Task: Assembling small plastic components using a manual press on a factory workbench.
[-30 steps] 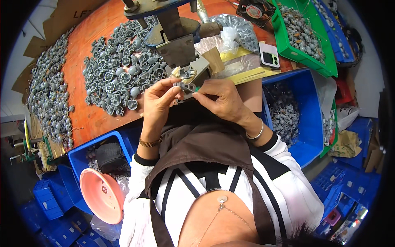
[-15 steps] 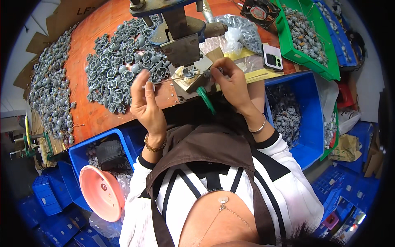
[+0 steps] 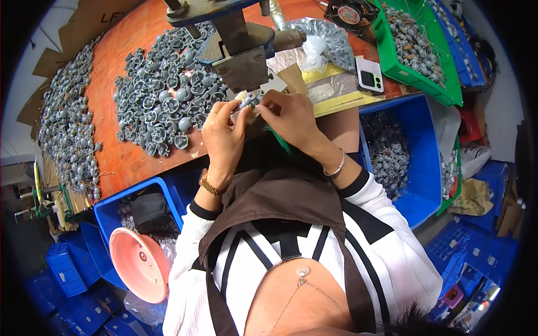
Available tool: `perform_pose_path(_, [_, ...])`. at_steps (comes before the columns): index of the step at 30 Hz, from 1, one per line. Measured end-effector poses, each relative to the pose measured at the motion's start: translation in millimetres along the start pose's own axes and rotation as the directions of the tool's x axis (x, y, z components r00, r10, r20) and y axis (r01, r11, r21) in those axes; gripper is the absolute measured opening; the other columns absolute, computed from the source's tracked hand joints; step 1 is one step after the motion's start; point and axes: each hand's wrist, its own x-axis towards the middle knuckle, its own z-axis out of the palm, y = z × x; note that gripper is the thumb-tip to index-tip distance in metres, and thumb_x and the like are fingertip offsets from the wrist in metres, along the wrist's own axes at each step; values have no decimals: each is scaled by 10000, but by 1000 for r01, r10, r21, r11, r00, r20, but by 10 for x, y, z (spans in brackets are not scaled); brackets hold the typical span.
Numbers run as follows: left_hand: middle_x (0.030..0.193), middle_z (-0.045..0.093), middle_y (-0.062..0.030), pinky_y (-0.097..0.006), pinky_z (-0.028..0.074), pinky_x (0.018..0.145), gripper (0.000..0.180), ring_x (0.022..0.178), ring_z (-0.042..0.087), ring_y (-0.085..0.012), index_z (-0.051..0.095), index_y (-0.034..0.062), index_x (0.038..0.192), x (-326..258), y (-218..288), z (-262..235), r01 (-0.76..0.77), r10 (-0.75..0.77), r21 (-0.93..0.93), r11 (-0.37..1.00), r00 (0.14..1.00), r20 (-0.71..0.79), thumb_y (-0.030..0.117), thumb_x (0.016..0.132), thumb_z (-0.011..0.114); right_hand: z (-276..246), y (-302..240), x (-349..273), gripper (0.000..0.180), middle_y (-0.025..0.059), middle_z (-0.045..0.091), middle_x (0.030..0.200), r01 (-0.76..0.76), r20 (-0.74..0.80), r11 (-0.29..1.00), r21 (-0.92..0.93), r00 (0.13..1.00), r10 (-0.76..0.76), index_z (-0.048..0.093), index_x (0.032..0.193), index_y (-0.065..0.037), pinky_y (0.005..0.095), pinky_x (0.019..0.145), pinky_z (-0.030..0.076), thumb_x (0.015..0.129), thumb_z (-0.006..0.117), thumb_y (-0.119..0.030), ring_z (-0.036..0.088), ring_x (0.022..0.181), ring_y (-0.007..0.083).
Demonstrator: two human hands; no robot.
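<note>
Beneath the metal head of a bench press (image 3: 241, 70), a small grey plastic part (image 3: 250, 100) sits between my two hands. My left hand (image 3: 223, 137) is closed on its left side with thumb and fingertips. My right hand (image 3: 294, 120) pinches at the right side of the same part, and its curled fingers hide much of what they hold. Part of a green handle or strap (image 3: 280, 141) shows below my right hand. The pale fixture under the press is mostly covered by my hands.
Left of the press lies a heap of grey plastic shells (image 3: 162, 95); farther left, a pile of grey pieces with wires (image 3: 70, 123). A phone (image 3: 370, 75), a small fan (image 3: 352, 15), a green crate (image 3: 386, 53) and a blue bin (image 3: 428, 151) stand right. A pink basin (image 3: 120, 263) is lower left.
My left hand has moved right and up from beside the press, closing its spread fingers on the part. My right hand has moved left to meet it under the press head.
</note>
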Motion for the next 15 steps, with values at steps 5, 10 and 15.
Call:
perform_pose_path(5, [747, 576, -56, -279, 410, 511, 167, 558, 505, -151, 682, 54, 928, 60, -19, 20, 41, -40, -18, 999, 999, 36, 106, 774, 721, -82, -69, -3, 153, 103, 645, 660, 100, 47, 971, -218, 995, -92, 645, 782, -56, 332, 542, 476, 806, 672, -205, 623, 576, 269])
perform_pose_path(10, [700, 516, -51, -293, 413, 537, 199, 570, 501, -169, 712, 89, 923, 164, -133, -95, -36, 50, -83, 996, 983, 175, 63, 728, 736, -640, 13, 623, 158, 107, 662, 712, 71, -160, 997, 19, 985, -67, 649, 851, 12, 286, 591, 477, 850, 636, -145, 631, 635, 176])
perform_pose_path(15, [679, 497, -33, -255, 364, 523, 197, 556, 452, -120, 720, 63, 908, 139, 21, -2, -53, 49, 39, 998, 994, 96, 3, 721, 731, -834, -78, 1739, 295, 26, 652, 893, 8, 68, 626, 780, 993, -98, 590, 1132, 34, 219, 639, 464, 922, 583, -173, 590, 735, 94])
